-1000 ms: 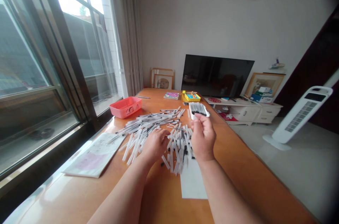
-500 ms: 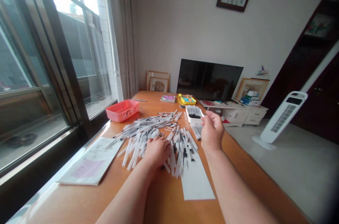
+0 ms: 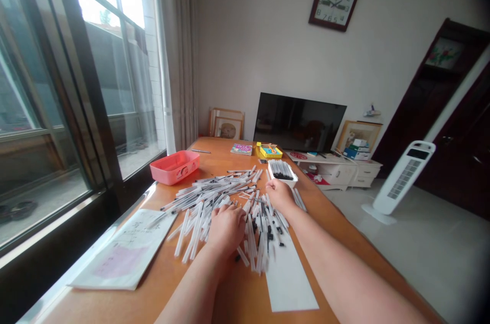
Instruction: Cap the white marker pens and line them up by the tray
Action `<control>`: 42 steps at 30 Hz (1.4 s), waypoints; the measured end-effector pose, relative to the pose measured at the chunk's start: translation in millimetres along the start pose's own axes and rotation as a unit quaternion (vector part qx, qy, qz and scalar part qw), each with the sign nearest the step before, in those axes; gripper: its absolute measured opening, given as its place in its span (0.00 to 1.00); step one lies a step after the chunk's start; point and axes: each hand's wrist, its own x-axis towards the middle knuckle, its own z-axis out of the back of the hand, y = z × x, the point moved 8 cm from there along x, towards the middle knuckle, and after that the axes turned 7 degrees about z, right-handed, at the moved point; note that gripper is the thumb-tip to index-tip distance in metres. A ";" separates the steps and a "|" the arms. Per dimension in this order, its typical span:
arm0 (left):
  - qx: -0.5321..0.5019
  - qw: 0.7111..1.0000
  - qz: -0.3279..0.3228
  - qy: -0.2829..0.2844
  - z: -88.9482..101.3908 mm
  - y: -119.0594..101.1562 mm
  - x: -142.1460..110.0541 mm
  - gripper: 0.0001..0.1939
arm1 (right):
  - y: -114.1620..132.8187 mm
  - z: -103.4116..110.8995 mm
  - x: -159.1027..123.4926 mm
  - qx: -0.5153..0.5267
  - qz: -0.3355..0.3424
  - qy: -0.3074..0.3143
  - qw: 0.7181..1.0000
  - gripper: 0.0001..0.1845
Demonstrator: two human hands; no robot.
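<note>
A loose heap of clear pen barrels point(image 3: 191, 229), with thin dark refills and small black caps point(image 3: 270, 237) among them, covers the middle of the table. My left hand point(image 3: 227, 224) lies over the near side of this heap with its fingers curled down; their tips, and whatever they hold, are hidden. At the right side of the heap is my right hand point(image 3: 280, 195), its fingers bent inward, just in front of a white box point(image 3: 294, 180) packed with pens. What its fingertips hold cannot be made out.
A red plastic basket point(image 3: 174, 168) stands at the left edge by the window. Nearer lies a paper booklet point(image 3: 126, 252); a white sheet point(image 3: 293, 283) extends from under the heap. A yellow box point(image 3: 270, 151) and a colourful booklet point(image 3: 241, 149) are at the far end.
My right hand moved from over the white box out to its right, then back left and down to the heap. My left hand stayed at the heap, its fingers shifting slightly. The view tilted upward.
</note>
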 end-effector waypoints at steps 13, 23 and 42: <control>-0.019 0.996 0.073 -0.039 14.9 15.1 3.3 0.13 | 52.3 -97.4 54.6 -0.123 0.105 0.208 0.965 0.16; -0.022 0.989 0.136 -0.053 23.5 27.6 4.2 0.14 | 66.6 -118.5 58.6 -0.171 0.171 0.271 0.932 0.16; 0.009 0.991 0.118 -0.065 18.0 31.1 2.5 0.14 | 83.2 -39.2 27.2 -0.193 0.204 0.265 0.923 0.09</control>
